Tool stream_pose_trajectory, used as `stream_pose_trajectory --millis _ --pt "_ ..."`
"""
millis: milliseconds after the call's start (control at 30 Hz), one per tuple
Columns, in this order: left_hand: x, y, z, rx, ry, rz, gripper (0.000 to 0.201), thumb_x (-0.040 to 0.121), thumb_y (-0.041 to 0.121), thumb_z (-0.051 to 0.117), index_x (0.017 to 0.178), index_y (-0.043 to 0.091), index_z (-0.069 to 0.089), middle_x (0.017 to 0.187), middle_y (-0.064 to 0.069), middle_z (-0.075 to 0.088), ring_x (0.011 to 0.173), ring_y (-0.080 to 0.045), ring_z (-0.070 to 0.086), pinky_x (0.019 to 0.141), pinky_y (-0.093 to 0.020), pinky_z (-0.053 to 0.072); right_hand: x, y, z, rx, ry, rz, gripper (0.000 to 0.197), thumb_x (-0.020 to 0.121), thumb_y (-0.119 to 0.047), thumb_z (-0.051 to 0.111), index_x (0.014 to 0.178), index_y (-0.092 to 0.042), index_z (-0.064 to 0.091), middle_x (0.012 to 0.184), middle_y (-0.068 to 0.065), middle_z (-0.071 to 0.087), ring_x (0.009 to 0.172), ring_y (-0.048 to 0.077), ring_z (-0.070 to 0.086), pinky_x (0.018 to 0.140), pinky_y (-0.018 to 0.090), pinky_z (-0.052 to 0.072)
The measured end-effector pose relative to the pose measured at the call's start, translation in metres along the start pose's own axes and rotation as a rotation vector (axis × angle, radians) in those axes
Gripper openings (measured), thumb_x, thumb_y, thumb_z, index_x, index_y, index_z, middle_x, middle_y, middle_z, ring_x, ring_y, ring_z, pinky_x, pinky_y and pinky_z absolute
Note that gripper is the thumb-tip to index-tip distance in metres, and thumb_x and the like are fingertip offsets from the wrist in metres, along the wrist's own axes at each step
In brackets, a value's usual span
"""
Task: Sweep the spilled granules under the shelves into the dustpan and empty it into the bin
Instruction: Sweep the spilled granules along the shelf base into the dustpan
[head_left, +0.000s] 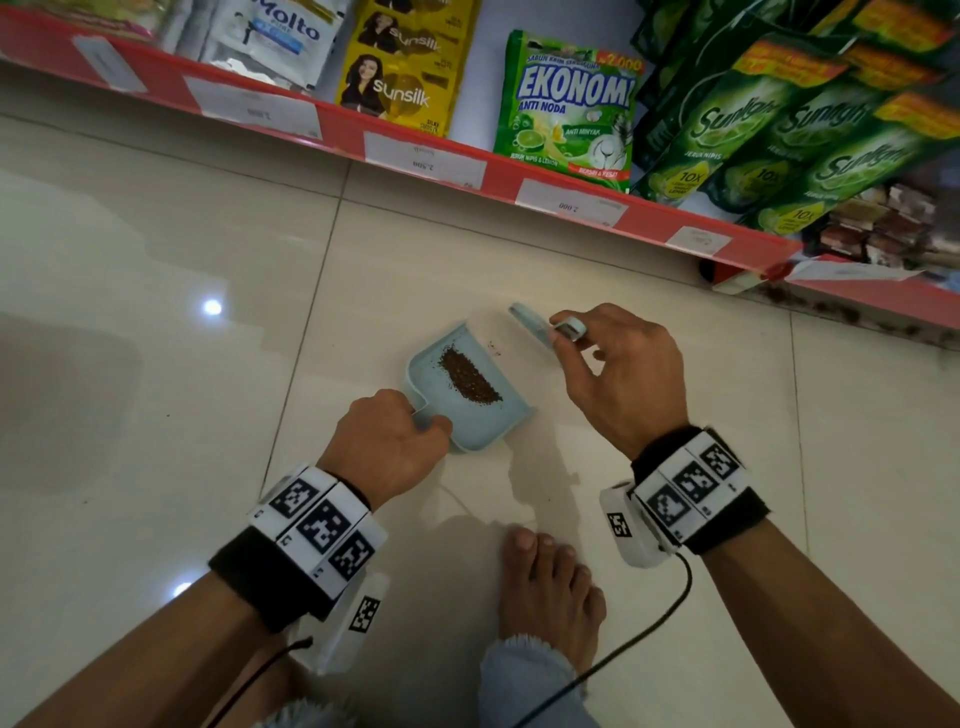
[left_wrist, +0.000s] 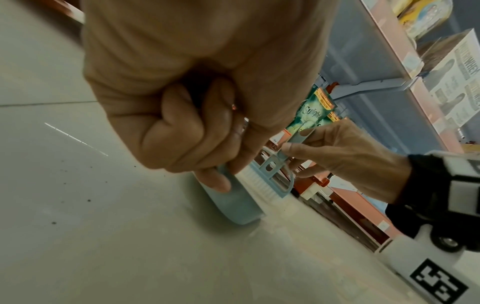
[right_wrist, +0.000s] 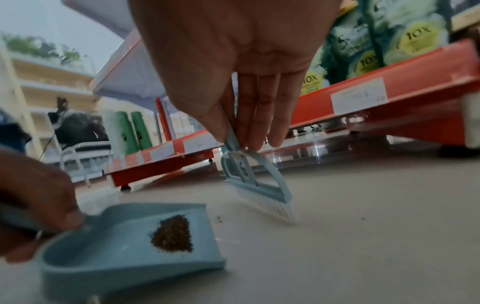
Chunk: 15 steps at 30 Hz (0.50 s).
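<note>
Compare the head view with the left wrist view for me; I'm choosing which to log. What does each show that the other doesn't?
Head view only: the brown granule pile lying inside the dustpan, a bare foot, and Sunsilk sachets on the shelf.

Left wrist view only: the brush's white bristles and scattered specks on the floor tiles.

Both: the left hand gripping the dustpan handle, and the right hand pinching the light-blue hand brush.
</note>
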<state>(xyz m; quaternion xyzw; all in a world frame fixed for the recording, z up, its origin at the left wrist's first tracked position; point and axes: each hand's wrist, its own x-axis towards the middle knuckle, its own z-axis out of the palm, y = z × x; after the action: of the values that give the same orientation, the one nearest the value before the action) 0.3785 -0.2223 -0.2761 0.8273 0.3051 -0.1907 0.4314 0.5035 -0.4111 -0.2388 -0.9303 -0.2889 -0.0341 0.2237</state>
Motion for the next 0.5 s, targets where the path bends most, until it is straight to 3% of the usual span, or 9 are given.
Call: stream_pose_trajectory --millis 67,133,267,400,500 --pt "0.000 -0.001 -0.001 0.000 -0.006 0.000 0.045 0.085 0.038 0.063 0.056 0.013 0.040 0.058 -0.001 0.047 0.058 -0.018 0.050 0.049 -0.025 0.032 -0.002 -0.002 0.003 -0.090 -0.062 -0.022 0.017 0.095 -0.029 0.058 0.098 -0.022 0.073 0.080 -0.004 0.064 0.067 0.019 0.061 0.056 0.035 0.052" --pt "0.000 -0.002 -0.002 0.002 -0.015 0.000 0.044 0.085 0.039 0.063 0.057 0.013 0.040 0.059 -0.001 0.047 0.059 -0.019 0.051 0.050 -0.026 0.033 -0.006 -0.005 0.005 0.030 -0.148 -0.041 0.017 0.095 -0.027 0.060 0.096 -0.018 0.074 0.080 -0.002 0.067 0.067 0.018 0.062 0.058 0.036 0.055" --pt "0.000 -0.004 -0.004 -0.012 -0.025 -0.003 0.044 0.084 0.038 0.063 0.056 0.014 0.039 0.059 -0.001 0.045 0.062 -0.022 0.050 0.052 -0.027 0.034 -0.004 -0.014 0.004 0.347 -0.062 0.025 0.014 0.093 -0.024 0.066 0.096 -0.016 0.077 0.085 -0.004 0.074 0.069 0.006 0.067 0.056 0.015 0.055" --pt "-0.001 -0.006 -0.005 -0.017 -0.032 -0.012 0.044 0.085 0.038 0.062 0.057 0.014 0.038 0.060 -0.001 0.045 0.062 -0.022 0.050 0.052 -0.027 0.034 0.002 -0.011 0.004 0.073 -0.007 0.012 0.018 0.095 -0.029 0.060 0.100 -0.018 0.074 0.084 -0.002 0.069 0.069 0.015 0.064 0.058 0.036 0.056" --pt "-0.001 -0.005 -0.006 0.002 -0.035 -0.020 0.044 0.086 0.039 0.062 0.059 0.014 0.039 0.062 -0.002 0.046 0.065 -0.022 0.052 0.053 -0.028 0.035 0.001 -0.014 0.007 -0.074 -0.099 -0.036 0.018 0.096 -0.031 0.057 0.096 -0.023 0.073 0.079 -0.004 0.063 0.066 0.020 0.061 0.056 0.035 0.052"
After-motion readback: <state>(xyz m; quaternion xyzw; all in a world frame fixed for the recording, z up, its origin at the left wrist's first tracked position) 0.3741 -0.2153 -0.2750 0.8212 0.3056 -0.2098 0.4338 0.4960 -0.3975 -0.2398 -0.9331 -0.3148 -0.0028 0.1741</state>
